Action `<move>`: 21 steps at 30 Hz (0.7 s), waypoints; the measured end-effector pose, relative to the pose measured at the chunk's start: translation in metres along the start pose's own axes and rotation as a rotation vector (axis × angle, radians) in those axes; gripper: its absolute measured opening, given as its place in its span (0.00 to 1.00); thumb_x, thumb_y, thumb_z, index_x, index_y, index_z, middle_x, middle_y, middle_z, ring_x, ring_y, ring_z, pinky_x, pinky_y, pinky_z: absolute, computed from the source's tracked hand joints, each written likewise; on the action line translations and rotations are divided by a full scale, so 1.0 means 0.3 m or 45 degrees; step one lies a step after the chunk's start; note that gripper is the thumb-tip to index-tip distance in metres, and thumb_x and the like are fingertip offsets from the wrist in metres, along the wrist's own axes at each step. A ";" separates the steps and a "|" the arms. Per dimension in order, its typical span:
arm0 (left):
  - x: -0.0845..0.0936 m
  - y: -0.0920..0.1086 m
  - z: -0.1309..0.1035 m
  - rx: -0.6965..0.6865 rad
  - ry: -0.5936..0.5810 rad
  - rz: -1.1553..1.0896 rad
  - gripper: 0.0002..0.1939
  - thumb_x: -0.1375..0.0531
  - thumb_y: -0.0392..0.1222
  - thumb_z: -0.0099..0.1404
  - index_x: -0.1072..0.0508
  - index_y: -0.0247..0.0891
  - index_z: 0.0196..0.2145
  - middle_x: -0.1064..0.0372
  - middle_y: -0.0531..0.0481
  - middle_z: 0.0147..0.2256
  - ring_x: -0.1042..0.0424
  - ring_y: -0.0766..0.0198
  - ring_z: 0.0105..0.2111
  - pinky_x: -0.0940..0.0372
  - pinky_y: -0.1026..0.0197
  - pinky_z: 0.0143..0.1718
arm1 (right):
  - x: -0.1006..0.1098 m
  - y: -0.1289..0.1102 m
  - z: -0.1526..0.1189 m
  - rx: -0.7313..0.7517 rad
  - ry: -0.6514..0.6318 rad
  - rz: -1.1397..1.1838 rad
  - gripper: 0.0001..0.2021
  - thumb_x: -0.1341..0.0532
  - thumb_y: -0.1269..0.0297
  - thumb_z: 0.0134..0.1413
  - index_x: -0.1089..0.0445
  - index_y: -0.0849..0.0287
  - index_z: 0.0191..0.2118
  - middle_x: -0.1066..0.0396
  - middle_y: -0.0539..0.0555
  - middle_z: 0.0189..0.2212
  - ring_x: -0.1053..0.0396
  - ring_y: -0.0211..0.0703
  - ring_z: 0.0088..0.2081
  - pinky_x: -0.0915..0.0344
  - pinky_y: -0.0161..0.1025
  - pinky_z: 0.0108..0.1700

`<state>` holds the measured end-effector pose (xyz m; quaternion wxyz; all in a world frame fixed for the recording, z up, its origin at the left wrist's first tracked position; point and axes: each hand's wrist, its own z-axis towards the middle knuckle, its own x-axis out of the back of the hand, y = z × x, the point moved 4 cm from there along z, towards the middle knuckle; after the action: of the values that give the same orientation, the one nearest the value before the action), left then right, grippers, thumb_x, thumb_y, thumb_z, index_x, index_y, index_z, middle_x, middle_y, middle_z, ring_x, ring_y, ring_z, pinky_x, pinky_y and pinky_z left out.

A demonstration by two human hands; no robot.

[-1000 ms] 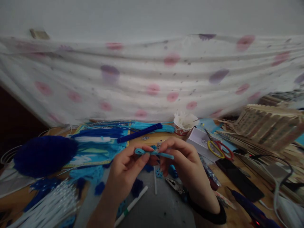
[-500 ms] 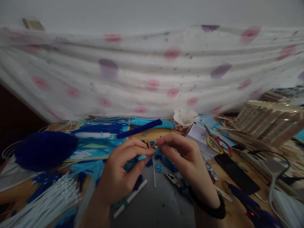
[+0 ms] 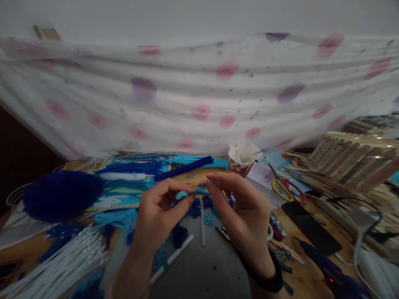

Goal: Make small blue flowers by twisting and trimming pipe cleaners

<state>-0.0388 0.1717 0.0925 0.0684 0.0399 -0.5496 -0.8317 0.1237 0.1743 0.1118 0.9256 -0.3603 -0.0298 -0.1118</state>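
Observation:
My left hand (image 3: 163,211) is closed, its thumb and fingers pinching a small light-blue piece of pipe cleaner (image 3: 182,194). Facing it, my right hand (image 3: 241,207), with a black band at the wrist, pinches the other end of that light-blue piece; its fingertips partly hide it. Below the fingers a thin white stick (image 3: 203,226) lies on a grey mat (image 3: 202,270). Beside the stick are a small light-blue flower (image 3: 208,219) and dark blue fuzzy flowers (image 3: 179,235). A white pen with a green band (image 3: 171,259) lies under my left hand. Pliers (image 3: 222,233) are mostly covered by my right hand.
At left are a large dark-blue fuzzy ball (image 3: 64,195) and white pipe cleaners (image 3: 62,265). Behind lie blue bundles (image 3: 183,168) and a paper cup (image 3: 240,165). To the right are scissors (image 3: 285,189), a black phone (image 3: 311,228), a glue gun (image 3: 330,270) and cables.
Both hands have drawn a little higher, and my right hand has turned, uncovering items beside its wrist. The light-blue piece has tilted and now spans between the fingertips.

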 end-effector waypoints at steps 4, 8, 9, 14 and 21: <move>0.004 0.001 0.001 -0.021 0.123 0.103 0.06 0.31 0.32 0.58 0.20 0.42 0.31 0.20 0.54 0.30 0.21 0.65 0.30 0.28 0.68 0.30 | -0.002 0.001 -0.012 0.038 -0.001 0.022 0.12 0.36 0.77 0.59 0.23 0.52 0.44 0.19 0.46 0.36 0.26 0.35 0.33 0.32 0.34 0.36; 0.013 -0.008 -0.002 0.047 0.162 -0.051 0.04 0.29 0.35 0.57 0.20 0.40 0.31 0.20 0.53 0.28 0.20 0.64 0.27 0.26 0.66 0.29 | 0.005 0.021 -0.006 -0.027 -0.017 0.081 0.11 0.35 0.76 0.58 0.23 0.51 0.42 0.20 0.46 0.32 0.25 0.35 0.32 0.30 0.33 0.34; 0.013 -0.009 -0.002 0.053 0.145 -0.105 0.05 0.29 0.36 0.56 0.20 0.39 0.31 0.19 0.52 0.28 0.20 0.62 0.28 0.25 0.65 0.30 | 0.006 0.026 -0.004 -0.058 -0.003 0.098 0.10 0.34 0.75 0.58 0.22 0.52 0.41 0.20 0.46 0.31 0.24 0.35 0.31 0.29 0.32 0.33; -0.004 -0.010 -0.006 0.022 0.092 -0.238 0.02 0.29 0.37 0.59 0.18 0.41 0.32 0.16 0.49 0.35 0.17 0.61 0.35 0.23 0.65 0.37 | 0.000 0.036 -0.011 -0.208 0.169 0.240 0.09 0.34 0.74 0.59 0.23 0.51 0.41 0.19 0.47 0.34 0.21 0.37 0.31 0.26 0.30 0.28; -0.013 -0.046 -0.002 -0.027 0.497 -0.442 0.05 0.27 0.40 0.57 0.19 0.42 0.31 0.21 0.58 0.25 0.21 0.71 0.25 0.27 0.72 0.31 | -0.074 0.021 -0.062 0.044 0.188 0.323 0.20 0.36 0.81 0.58 0.20 0.46 0.46 0.18 0.48 0.42 0.21 0.42 0.44 0.26 0.41 0.47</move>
<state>-0.0359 0.1772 0.0794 0.0297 0.2925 -0.5023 -0.8132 0.1030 0.1706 0.0909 0.9380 -0.3362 0.0820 -0.0197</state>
